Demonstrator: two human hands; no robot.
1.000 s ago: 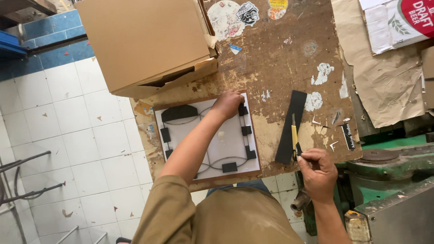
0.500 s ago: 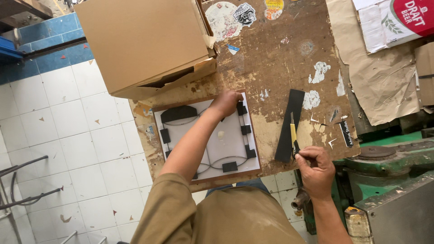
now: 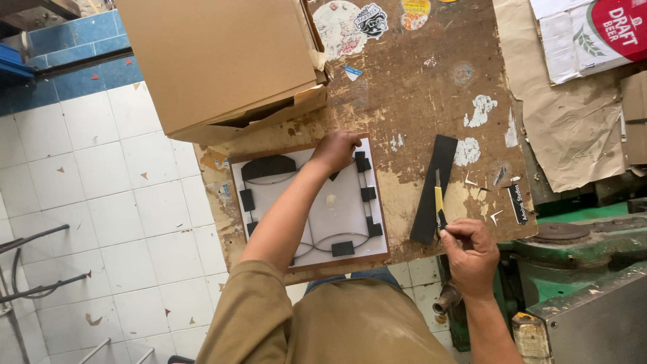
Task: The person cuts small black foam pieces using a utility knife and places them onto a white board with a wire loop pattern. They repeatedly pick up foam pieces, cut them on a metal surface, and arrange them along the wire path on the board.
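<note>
Black strip (image 3: 433,187) lay on the bench (image 3: 431,87), long axis running roughly 1 to 7 o'clock, upper end toward the far side, lower end close to the right hand (image 3: 470,254). Strip sat at about 11 o'clock from that hand, just beside it. Right hand was closed around a yellow-handled knife (image 3: 439,205); blade was pointed up toward 12 o'clock and laid along the strip's right edge, apparently touching it. Blade tip was too thin for contact to be confirmed.

Left hand (image 3: 335,149) was placed well apart, at 9 o'clock from the strip, fingers curled down on the top edge of the white panel (image 3: 340,202). Grip versus plain pressing could not be told; fingertips were hidden under the knuckles. Right hand was clearly the nearer to the strip.

Black pads and thin curved wires were seen on the panel; part of it was covered by the left forearm. Cardboard box (image 3: 216,61) stood at 12 o'clock from the panel, its corner touching or overhanging the panel's board. Small offcuts (image 3: 495,217) lay at 3 o'clock from the strip. Knife handle base was hidden in the palm.
</note>
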